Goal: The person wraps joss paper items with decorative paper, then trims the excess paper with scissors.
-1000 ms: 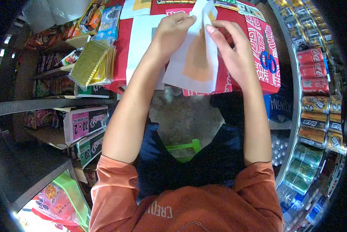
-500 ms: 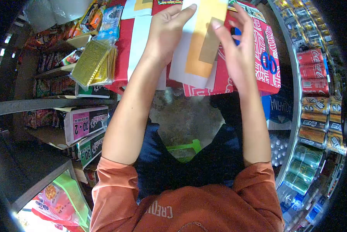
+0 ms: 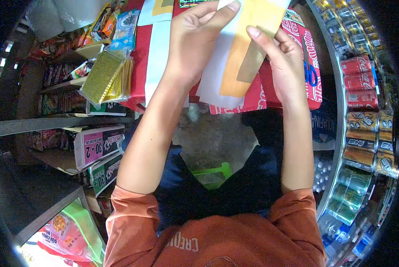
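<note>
A white paper sheet [image 3: 217, 78] with a yellow-orange panel [image 3: 237, 66] on it is raised over the red box top, and a darker rectangle shows on the panel. My left hand [image 3: 195, 42] grips its left side, thumb on top near the upper edge. On the right side, my right hand [image 3: 286, 62] pinches it with the thumb on the panel and the other fingers curled behind, partly hidden. A similar white sheet [image 3: 158, 49] lies to the left of my left hand. Blue scissors handles [image 3: 312, 73] show just right of my right hand, partly covered by it.
The red patterned box [image 3: 304, 100] serves as the work surface. Gold-coloured packs [image 3: 106, 78] in clear wrap sit at its left. Shelves of boxes [image 3: 99, 147] stand on the left, drink cans [image 3: 359, 82] on the right. A green plastic stool [image 3: 212, 173] is below, between my legs.
My right hand has moved in and closed on the right side of the sheet, where its fingers were spread before. The sheet has shifted slightly right and tilted.
</note>
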The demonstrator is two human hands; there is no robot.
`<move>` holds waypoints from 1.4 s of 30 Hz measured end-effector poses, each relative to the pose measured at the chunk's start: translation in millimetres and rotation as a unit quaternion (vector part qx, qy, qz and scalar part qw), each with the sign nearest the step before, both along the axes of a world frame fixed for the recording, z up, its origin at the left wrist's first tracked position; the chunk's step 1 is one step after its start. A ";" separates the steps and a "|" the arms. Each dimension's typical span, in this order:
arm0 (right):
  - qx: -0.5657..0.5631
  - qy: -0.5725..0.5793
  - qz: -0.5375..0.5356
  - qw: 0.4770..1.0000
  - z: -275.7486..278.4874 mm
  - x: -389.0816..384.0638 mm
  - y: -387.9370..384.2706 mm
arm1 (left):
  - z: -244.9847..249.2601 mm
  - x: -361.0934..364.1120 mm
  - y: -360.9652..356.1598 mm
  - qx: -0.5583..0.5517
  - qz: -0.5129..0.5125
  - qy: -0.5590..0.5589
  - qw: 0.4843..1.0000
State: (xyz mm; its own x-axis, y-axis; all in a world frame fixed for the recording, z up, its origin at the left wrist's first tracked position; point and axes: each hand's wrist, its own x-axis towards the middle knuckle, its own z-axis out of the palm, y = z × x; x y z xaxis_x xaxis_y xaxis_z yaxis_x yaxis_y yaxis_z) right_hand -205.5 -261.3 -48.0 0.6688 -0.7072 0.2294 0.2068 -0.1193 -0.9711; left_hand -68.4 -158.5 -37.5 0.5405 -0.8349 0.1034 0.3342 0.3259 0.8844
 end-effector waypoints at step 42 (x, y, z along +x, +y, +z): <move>-0.009 0.123 0.181 0.976 6.8 -11.2 4.6 | 14.1 5.9 7.9 -0.009 0.144 -0.009 0.989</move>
State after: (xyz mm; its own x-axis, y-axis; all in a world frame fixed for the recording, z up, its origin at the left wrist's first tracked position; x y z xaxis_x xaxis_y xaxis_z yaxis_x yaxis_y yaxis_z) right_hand -216.7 -256.7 -41.2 0.9103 -0.4120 0.0408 -0.0006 -0.0999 -0.9950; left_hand -62.5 -150.7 -23.5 0.7542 -0.6441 0.1280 0.2094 0.4206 0.8828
